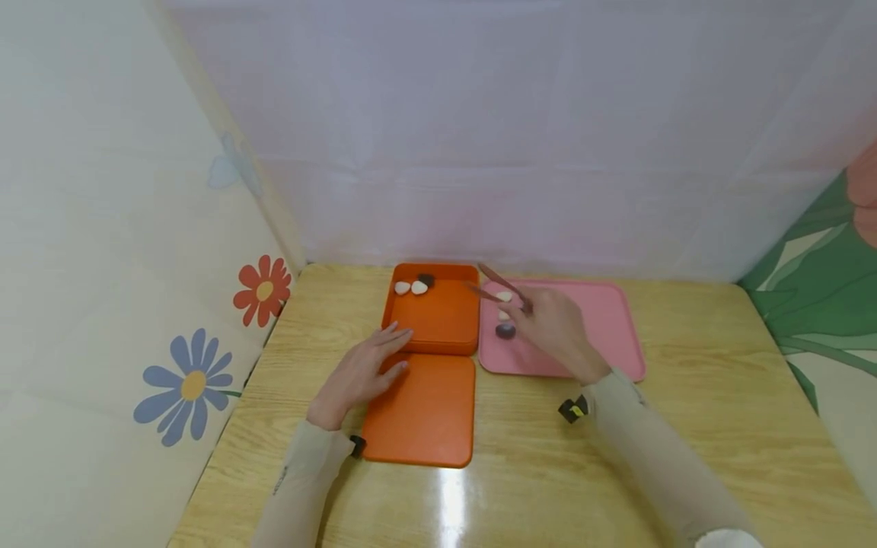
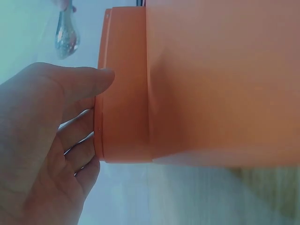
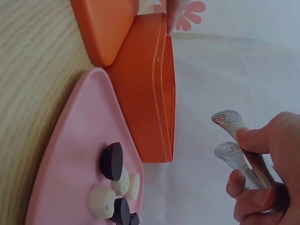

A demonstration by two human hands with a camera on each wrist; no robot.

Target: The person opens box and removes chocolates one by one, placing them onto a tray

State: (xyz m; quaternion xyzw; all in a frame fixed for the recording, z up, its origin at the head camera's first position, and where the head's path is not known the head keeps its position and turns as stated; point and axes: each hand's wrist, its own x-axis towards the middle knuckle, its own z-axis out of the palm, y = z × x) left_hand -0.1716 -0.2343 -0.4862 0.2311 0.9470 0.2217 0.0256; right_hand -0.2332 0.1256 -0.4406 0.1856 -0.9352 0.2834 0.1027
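Observation:
My left hand (image 1: 363, 373) holds the front wall of an orange box (image 1: 441, 320) near its left corner. In the left wrist view, the thumb lies on the outer wall and the fingers reach over the rim. White pieces (image 1: 419, 288) and a dark piece (image 1: 426, 279) lie at the back of the box. My right hand (image 1: 556, 323) grips metal tongs (image 3: 255, 161) with perforated tips. The tips are apart with nothing between them, raised near the border of box and pink tray (image 1: 610, 327). Several white and dark round pieces (image 3: 111, 161) lie on the tray.
A flat orange panel (image 1: 421, 415) lies directly in front of the box. The wooden table (image 1: 527, 457) extends around the containers. A pale cloth backdrop (image 1: 479, 152) rises behind the table, with flower-patterned cloths at both sides.

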